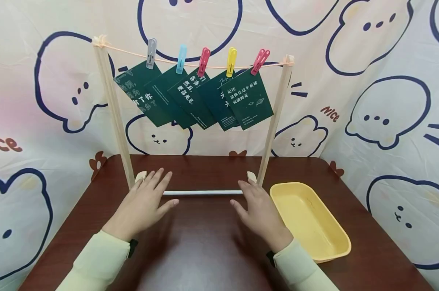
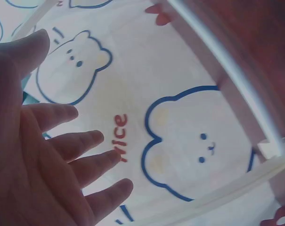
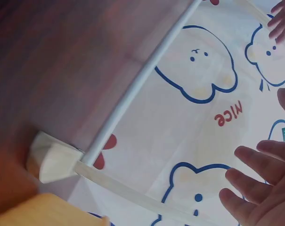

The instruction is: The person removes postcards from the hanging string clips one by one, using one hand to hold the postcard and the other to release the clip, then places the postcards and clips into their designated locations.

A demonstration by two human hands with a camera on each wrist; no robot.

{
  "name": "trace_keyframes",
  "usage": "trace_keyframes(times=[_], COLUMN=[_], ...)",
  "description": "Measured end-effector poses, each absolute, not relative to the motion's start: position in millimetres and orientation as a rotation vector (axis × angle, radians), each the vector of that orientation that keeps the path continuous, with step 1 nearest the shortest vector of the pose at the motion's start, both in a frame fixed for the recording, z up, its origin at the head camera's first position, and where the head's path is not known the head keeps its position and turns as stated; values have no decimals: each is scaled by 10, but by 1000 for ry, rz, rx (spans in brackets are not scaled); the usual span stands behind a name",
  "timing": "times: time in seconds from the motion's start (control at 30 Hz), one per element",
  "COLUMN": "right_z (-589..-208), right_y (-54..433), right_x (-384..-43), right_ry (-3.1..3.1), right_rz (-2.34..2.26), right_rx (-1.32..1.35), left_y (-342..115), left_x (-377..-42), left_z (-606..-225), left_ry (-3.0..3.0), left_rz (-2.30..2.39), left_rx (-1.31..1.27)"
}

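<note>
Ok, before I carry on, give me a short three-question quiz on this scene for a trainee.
1. How many clothespins clip cards to the string?
2. True or false: the left hand grips one of the clothespins.
3. Fill in the blank: the yellow tray lies nearer the ____ hand.

Key:
1. Five.
2. False; its fingers are spread and it holds nothing.
3. Right: the tray lies beside the right hand.
</note>
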State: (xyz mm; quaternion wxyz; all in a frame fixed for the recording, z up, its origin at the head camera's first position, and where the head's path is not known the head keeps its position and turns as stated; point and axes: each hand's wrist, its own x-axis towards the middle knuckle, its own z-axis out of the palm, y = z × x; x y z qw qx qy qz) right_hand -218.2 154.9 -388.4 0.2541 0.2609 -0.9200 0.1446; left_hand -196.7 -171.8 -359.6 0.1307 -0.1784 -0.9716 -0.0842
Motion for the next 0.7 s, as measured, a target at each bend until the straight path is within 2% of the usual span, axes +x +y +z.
trace_keyframes(times=[0.2, 0.5, 0.7], right_z=[-3763, -3313, -3012], right_y=[1545, 1515, 1518], right_x=[-2194, -2276, -2387], right_ry=[-2331, -2225, -2135], right_rz=[415, 391, 383], right_rx=[787, 880, 907], left_y=[-1753, -1830, -1847], left_x=[-2051, -2105, -2259], left_z=[-3507, -3269, -3120], left_ry=[-2753, -2571, -2376], left_rz=[-254, -422, -616], left_rx=[-537, -456, -427])
